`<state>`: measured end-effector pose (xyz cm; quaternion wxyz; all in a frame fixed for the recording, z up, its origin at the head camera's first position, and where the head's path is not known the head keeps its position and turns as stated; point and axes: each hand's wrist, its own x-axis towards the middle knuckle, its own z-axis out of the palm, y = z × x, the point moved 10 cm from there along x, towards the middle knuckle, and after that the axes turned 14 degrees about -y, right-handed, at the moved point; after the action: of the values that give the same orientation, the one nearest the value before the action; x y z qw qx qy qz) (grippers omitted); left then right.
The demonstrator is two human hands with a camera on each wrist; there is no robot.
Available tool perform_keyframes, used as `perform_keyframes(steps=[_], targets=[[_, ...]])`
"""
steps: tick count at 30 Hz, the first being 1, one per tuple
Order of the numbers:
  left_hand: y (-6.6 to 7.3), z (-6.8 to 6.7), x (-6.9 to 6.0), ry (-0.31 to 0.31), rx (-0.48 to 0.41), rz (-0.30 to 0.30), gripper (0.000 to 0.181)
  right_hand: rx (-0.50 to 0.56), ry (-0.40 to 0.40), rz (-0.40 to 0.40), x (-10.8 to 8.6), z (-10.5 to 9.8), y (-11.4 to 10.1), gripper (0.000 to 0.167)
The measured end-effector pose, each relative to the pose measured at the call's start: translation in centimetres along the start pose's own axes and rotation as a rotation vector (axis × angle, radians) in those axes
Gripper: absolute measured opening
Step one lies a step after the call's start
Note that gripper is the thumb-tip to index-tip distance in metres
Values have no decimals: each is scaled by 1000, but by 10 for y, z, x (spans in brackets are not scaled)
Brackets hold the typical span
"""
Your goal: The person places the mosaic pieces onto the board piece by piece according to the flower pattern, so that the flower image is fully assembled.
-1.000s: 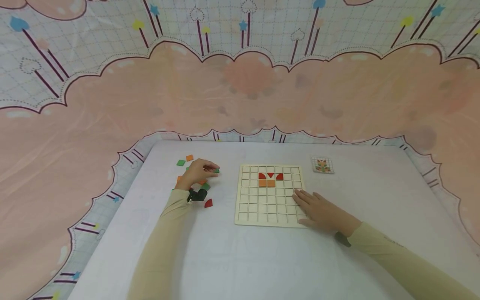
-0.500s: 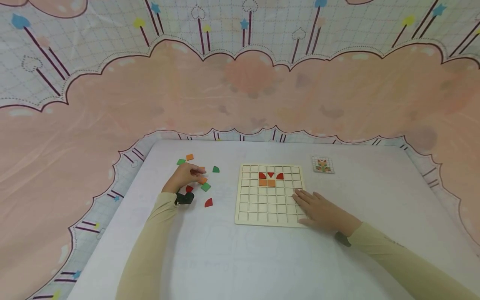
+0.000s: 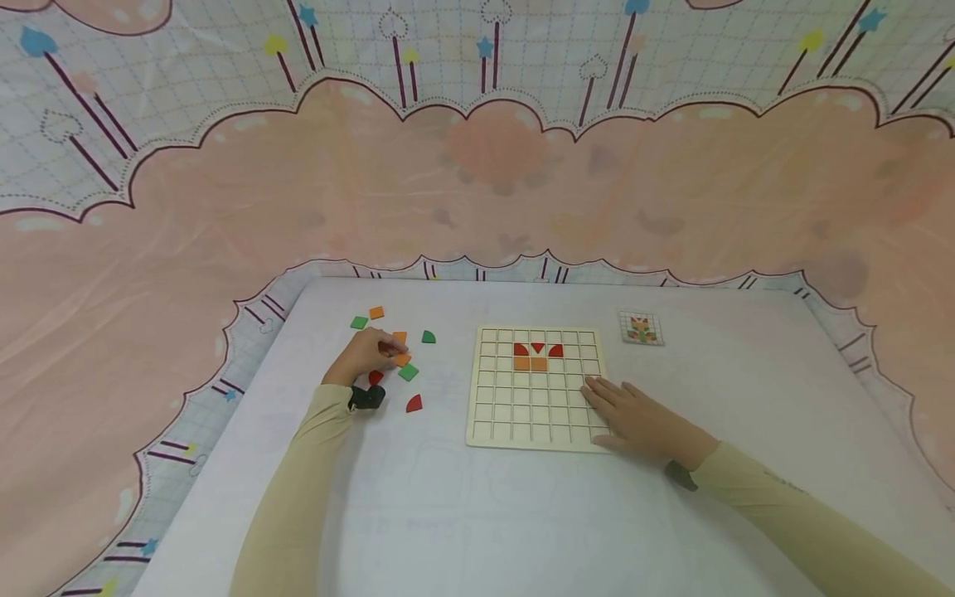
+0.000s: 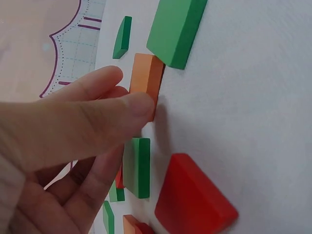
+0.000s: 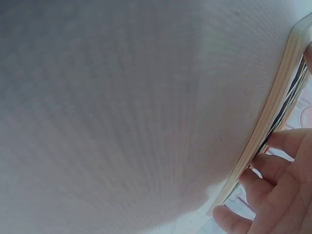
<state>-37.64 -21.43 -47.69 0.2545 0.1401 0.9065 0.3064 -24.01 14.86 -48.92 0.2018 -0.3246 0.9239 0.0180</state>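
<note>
My left hand point(image 3: 361, 355) is among loose pieces at the left, its fingers loosely bent over an orange piece point(image 3: 402, 360). In the left wrist view, the thumb of that hand point(image 4: 73, 126) covers the lower part of an orange piece point(image 4: 145, 73); I cannot tell whether it touches. A green piece point(image 4: 178, 31) and a red piece point(image 4: 192, 200) lie beside it. My right hand point(image 3: 645, 421) lies spread on the right edge of a gridded board point(image 3: 522, 414), which holds red and orange pieces near its top. The right wrist view shows fingers point(image 5: 282, 168) along the board's edge point(image 5: 258, 131).
Around the left hand lie a green quarter piece point(image 3: 429, 337), a green piece point(image 3: 408, 372), a red quarter piece point(image 3: 414, 404) and, farther back, an orange square point(image 3: 376, 313). A small pattern card point(image 3: 641, 328) lies behind the board to the right. Patterned cloth hangs behind the table.
My left hand has let go of the green quarter piece, now lying apart from the others, and has moved left to the orange pieces. My right hand has stayed on the board.
</note>
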Motion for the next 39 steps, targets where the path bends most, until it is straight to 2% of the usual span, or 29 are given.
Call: perform_keyframes(steps=[1,2,5,8,9,13,25,34,39], targets=[[0,-1,0,2,2,7,22,-1,0,0,0,0,0,73],[3,-2,-1,14,6,40,21,-2,0,0,0,0,0,74],[3,-4,-1,24,8,53,20,-2,-1,3,1,0,1,74],[2,-5,1,28,26,37,21,2,0,6,2,0,2,74],[0,-5,3,20,28,3,23,3,1,7,2,-1,2,74],[0,-5,6,20,46,-25,25,-1,2,12,3,-2,3,74],[-5,0,-1,1,15,-71,29,37,-16,8,2,2,0,73],[-10,1,4,1,41,-64,28,24,-10,17,2,2,0,73],[-8,0,7,3,49,-50,26,22,-10,19,3,2,2,73]])
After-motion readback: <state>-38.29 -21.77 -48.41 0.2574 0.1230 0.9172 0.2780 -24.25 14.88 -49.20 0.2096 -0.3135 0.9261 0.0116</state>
